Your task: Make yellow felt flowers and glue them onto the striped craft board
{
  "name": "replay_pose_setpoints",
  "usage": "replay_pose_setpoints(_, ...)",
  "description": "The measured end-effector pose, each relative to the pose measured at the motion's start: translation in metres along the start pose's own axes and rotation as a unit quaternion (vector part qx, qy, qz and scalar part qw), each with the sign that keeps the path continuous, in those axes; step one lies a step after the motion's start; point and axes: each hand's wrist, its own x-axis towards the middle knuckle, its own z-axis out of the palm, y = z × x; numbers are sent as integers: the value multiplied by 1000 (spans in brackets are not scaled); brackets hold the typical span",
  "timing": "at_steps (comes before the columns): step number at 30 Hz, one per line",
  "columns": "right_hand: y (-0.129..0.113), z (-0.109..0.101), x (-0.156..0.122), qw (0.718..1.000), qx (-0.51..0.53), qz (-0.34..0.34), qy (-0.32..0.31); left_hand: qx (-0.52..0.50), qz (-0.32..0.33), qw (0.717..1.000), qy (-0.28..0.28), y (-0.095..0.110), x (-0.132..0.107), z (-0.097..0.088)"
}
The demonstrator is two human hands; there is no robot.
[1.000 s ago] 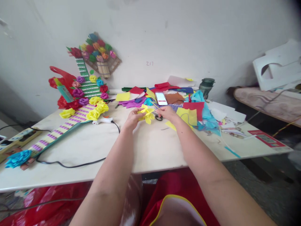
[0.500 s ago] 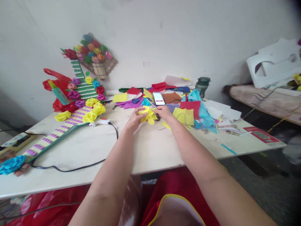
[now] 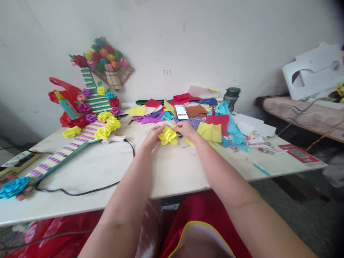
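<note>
Both my hands meet over the middle of the white table (image 3: 172, 172), around a yellow paper flower (image 3: 168, 136). My left hand (image 3: 152, 137) pinches the flower's left side with closed fingers. My right hand (image 3: 186, 129) has its fingers closed on the flower's right side, where a thin stick slants up to the left. Dark scissor handles (image 3: 180, 135) show just under my right hand. A white glue gun (image 3: 116, 138) lies on the table left of my left hand, and its black cord (image 3: 80, 191) trails toward the front edge.
A heap of coloured paper sheets (image 3: 215, 125) and a phone (image 3: 181, 112) lie behind my hands. Flower-covered craft pieces (image 3: 91, 118) lean at the back left near a power strip (image 3: 16, 163). A dark green bottle (image 3: 231, 97) stands by the wall. A side table (image 3: 303, 114) is at right.
The flower has come down from a slightly raised position to just above the table, with both hands following. The view shifted a little to the right earlier.
</note>
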Motion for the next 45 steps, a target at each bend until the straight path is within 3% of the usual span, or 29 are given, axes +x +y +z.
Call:
replay_pose_setpoints(14,2,4,3,997,-68,-30,-4,31,-39,999,-13,0,0,2)
replay_pose_setpoints(45,-2,7,-1,997,-32,-31,-60,17,-93,995,-19,-11,4,-5)
